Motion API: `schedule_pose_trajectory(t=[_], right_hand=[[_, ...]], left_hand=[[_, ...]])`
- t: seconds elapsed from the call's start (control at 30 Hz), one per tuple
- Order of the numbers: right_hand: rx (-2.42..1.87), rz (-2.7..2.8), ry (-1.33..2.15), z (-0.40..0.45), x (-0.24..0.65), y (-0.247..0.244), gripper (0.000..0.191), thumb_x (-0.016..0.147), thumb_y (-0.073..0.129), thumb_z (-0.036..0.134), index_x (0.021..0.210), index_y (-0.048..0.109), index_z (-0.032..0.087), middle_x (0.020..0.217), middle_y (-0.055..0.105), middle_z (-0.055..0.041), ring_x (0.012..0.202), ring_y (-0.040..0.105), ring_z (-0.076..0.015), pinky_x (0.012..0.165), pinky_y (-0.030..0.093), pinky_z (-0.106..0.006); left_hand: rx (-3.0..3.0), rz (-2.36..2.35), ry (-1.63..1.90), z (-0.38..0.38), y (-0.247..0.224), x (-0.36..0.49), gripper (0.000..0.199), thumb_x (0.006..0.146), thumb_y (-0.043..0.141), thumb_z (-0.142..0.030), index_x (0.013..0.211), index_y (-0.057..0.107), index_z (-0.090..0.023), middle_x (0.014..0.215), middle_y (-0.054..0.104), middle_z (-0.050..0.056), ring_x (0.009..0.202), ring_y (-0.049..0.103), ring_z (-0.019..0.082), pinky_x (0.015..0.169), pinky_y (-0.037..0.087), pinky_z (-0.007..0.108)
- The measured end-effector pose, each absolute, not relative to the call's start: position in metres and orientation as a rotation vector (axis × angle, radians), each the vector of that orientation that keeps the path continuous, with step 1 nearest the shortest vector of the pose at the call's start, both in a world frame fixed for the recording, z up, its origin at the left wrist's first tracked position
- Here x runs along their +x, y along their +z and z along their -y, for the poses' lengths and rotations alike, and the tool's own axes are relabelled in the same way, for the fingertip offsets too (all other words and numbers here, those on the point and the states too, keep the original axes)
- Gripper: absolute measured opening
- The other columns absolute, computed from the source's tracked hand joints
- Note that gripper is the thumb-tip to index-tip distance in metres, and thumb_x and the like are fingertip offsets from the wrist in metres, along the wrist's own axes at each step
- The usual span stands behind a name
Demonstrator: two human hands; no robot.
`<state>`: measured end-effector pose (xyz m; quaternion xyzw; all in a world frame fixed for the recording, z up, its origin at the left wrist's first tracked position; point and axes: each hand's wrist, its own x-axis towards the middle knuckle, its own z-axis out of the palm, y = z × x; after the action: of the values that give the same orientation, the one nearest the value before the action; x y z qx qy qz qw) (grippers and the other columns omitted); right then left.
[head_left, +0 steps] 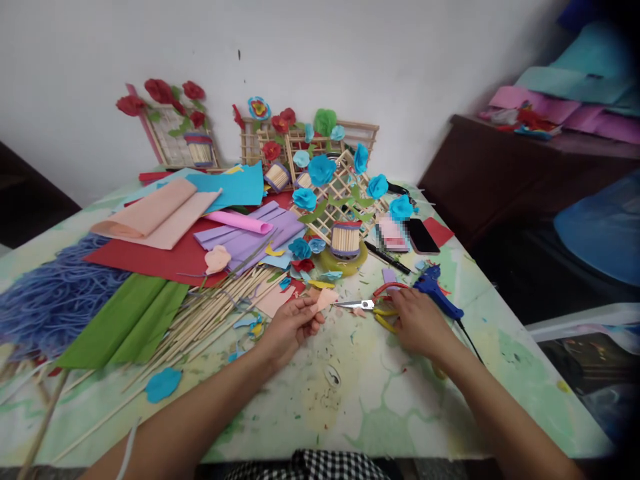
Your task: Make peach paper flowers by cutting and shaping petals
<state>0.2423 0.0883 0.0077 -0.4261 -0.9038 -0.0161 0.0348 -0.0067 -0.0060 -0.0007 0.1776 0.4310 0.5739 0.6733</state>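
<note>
Pinched between the fingers of my left hand (296, 325) is a small peach paper piece (326, 298). The scissors (367, 305), with red and yellow handles, lie flat at table level to its right, their tip close to the paper. My right hand (417, 319) has its fingers on the scissors' handles; the fingertips are partly hidden. A blue glue gun (439, 293) rests just beyond my right hand. Thin wooden sticks (210, 313) and coloured paper scraps lie to the left of my left hand.
A lattice with blue paper flowers (321, 171) stands at the back middle. Purple (280, 227), green (125, 327) and red sheets lie left, beside blue yarn (55, 293). A phone (421, 236) and black pen (387, 258) lie back right. A blue paper shape (163, 385) is front left.
</note>
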Motion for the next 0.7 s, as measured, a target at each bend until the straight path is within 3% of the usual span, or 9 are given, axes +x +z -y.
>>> schedule_pose_trajectory(t=[0.23, 0.33, 0.47, 0.6, 0.7], right_hand=[[-1.577, 2.843, -0.075, -0.091, 0.241, 0.032, 0.033, 0.069, 0.057, 0.021, 0.101, 0.054, 0.016, 0.067, 0.062, -0.0066, 0.065, 0.059, -0.0234, 0.054, 0.031, -0.027], [-1.684, 2.663, 0.042, -0.088, 0.248, 0.038, 0.043, 0.069, 0.059, 0.024, 0.110, 0.050, 0.016, 0.068, 0.062, -0.0057, 0.062, 0.058, -0.0220, 0.052, 0.031, -0.026], [-1.438, 2.250, 0.641, -0.077, 0.232, 0.035, 0.054, 0.075, 0.056, 0.026, 0.125, 0.037, 0.020, 0.081, 0.061, -0.0037, 0.061, 0.055, -0.0151, 0.055, 0.040, -0.025], [-1.109, 1.693, 1.339, -0.056, 0.181, 0.027, 0.052, 0.065, 0.068, 0.036, 0.108, 0.043, 0.023, 0.067, 0.051, 0.0045, 0.054, 0.050, -0.0112, 0.047, 0.039, -0.021], [-1.030, 1.447, 1.633, -0.043, 0.144, 0.028, 0.059, 0.053, 0.078, 0.029, 0.103, 0.045, 0.023, 0.070, 0.055, 0.0041, 0.053, 0.051, -0.0100, 0.048, 0.042, -0.022]], left_hand=[[0.223, -0.835, 1.376, 0.004, 0.007, -0.020, 0.009, 0.076, 0.055, -0.010, 0.077, 0.048, -0.015, 0.063, 0.060, 0.001, 0.048, 0.053, 0.005, 0.048, 0.044, 0.014], [0.234, -0.803, 1.422, 0.002, 0.008, -0.024, 0.006, 0.079, 0.055, -0.011, 0.081, 0.050, -0.013, 0.064, 0.059, 0.000, 0.049, 0.052, 0.004, 0.049, 0.044, 0.012], [0.277, -0.802, 1.480, 0.001, 0.009, -0.025, 0.011, 0.079, 0.060, -0.013, 0.088, 0.053, -0.013, 0.068, 0.059, 0.000, 0.051, 0.052, 0.003, 0.052, 0.045, 0.012], [0.349, -0.810, 1.440, 0.004, 0.009, -0.018, 0.014, 0.077, 0.064, -0.017, 0.087, 0.054, -0.014, 0.068, 0.062, 0.001, 0.053, 0.054, 0.005, 0.053, 0.044, 0.013], [0.436, -0.805, 1.342, 0.010, 0.009, -0.012, 0.017, 0.076, 0.064, -0.021, 0.088, 0.055, -0.013, 0.069, 0.064, 0.004, 0.053, 0.054, 0.006, 0.053, 0.042, 0.016]])
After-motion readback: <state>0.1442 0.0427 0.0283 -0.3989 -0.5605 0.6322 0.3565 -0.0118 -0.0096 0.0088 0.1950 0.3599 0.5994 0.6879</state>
